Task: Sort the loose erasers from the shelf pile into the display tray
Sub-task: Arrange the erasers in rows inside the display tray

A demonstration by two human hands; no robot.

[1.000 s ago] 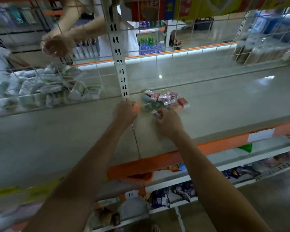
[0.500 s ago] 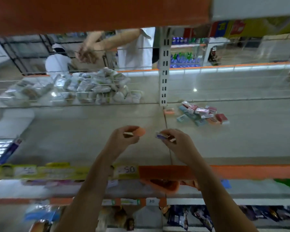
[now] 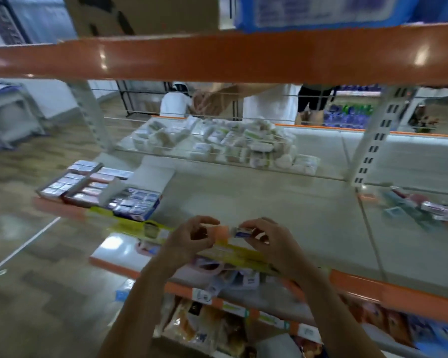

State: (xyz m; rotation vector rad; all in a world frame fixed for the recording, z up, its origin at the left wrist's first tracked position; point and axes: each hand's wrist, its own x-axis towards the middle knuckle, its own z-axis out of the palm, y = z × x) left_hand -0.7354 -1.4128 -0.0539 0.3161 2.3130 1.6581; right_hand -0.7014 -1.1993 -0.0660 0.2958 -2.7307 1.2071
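My left hand (image 3: 189, 237) pinches an orange eraser (image 3: 221, 232) above the shelf's front edge. Close beside it, my right hand (image 3: 267, 240) pinches a white-and-blue wrapped eraser (image 3: 242, 232). The two erasers nearly touch between my hands. The loose eraser pile (image 3: 424, 208) lies blurred at the far right of the shelf. The display trays (image 3: 101, 192), holding rows of wrapped erasers, sit at the shelf's left end, left of and beyond both hands.
An orange shelf beam (image 3: 217, 55) runs overhead. A wire divider (image 3: 243, 161) fences off a heap of white packets (image 3: 243, 143) at the back. Another person's hands (image 3: 210, 102) work behind it. A white upright (image 3: 373, 140) stands at right. Stocked lower shelves (image 3: 217, 319) sit below.
My view has swung left and pulled back, bringing the trays into sight and pushing the pile to the right edge. Both hands have come together, each still holding its eraser.
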